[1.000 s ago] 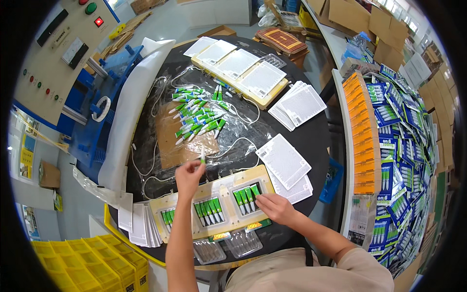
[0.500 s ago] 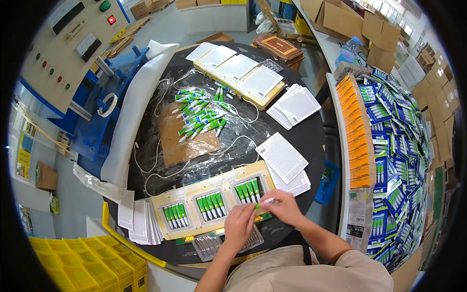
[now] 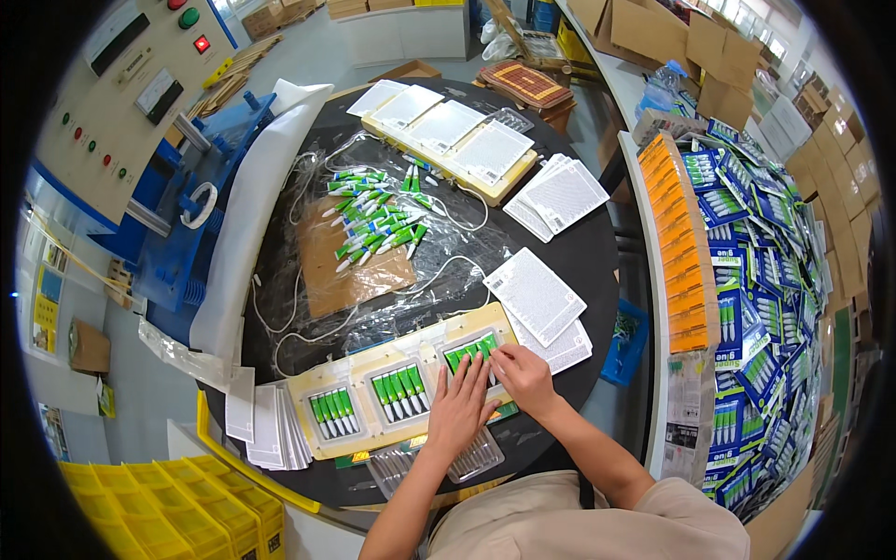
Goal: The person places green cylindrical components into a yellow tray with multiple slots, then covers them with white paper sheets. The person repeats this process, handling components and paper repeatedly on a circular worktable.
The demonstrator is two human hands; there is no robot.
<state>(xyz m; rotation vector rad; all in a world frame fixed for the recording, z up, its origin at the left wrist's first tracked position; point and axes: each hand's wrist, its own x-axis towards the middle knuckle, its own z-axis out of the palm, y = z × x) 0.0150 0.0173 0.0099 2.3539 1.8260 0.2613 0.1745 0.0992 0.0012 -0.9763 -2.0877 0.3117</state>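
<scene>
Now both hands meet over the tray's (image 3: 308,397) right pocket; left hand (image 3: 459,408), earlier at the tube pile (image 3: 373,219), lies flat, fingers released; right hand (image 3: 523,375) pinches the green tubes (image 3: 471,353); third pocket filled.

Both hands, the left hand (image 3: 459,411) and the right hand (image 3: 523,376), rest on the right end of the tray (image 3: 392,392) at the near edge of the worktop (image 3: 597,252). Behind the tray lies a heap of tubes (image 3: 373,219), with a stack of cards (image 3: 537,297) to its right. Packed cards (image 3: 747,308) fill the shelf further right.
</scene>
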